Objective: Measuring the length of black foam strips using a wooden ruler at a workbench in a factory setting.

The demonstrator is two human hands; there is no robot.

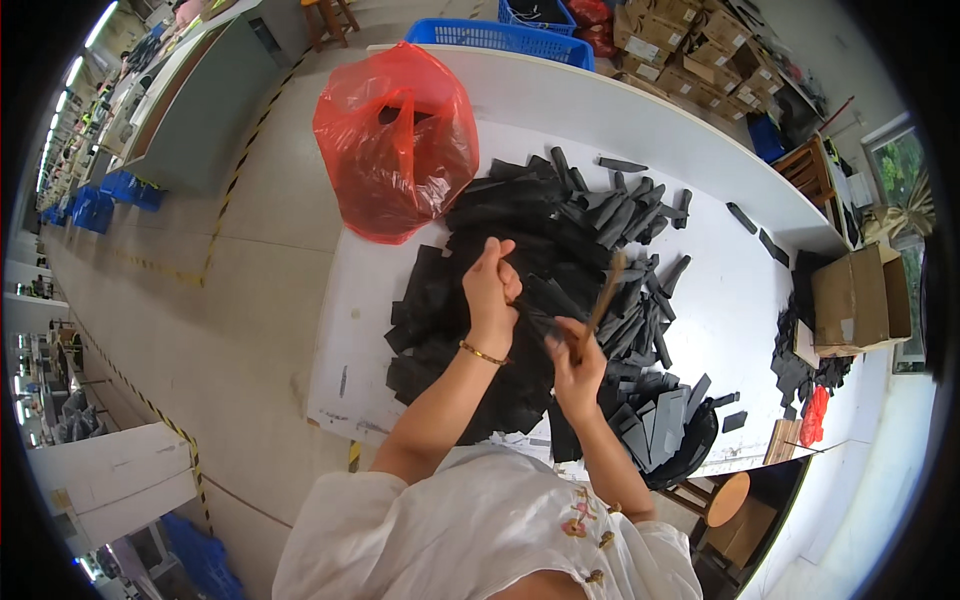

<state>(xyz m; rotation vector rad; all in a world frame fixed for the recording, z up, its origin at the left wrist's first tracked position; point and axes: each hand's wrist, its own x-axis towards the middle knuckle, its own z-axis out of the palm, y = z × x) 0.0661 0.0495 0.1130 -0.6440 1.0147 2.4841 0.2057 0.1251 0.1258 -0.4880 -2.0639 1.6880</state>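
My left hand [491,290] is raised over the black pile with its fingers curled closed. Whatever it may be gripping blends into the dark pieces behind it. To its right and slightly nearer, my right hand [577,368] is closed around a thin brown stick [604,296] that points up and away, its far end blurred. Beneath both hands spreads a large heap of flat black pieces [425,295], like cut fabric or leather. Several rolled black pieces [625,210] lie along the heap's right and far sides.
A red plastic bag [395,150] stands at the white table's [335,370] far left corner. Near right, a black tray [697,445] holds grey pieces [662,425]. A cardboard box [850,300] sits at the right end. Blue baskets [490,42] stand behind the table's raised back panel.
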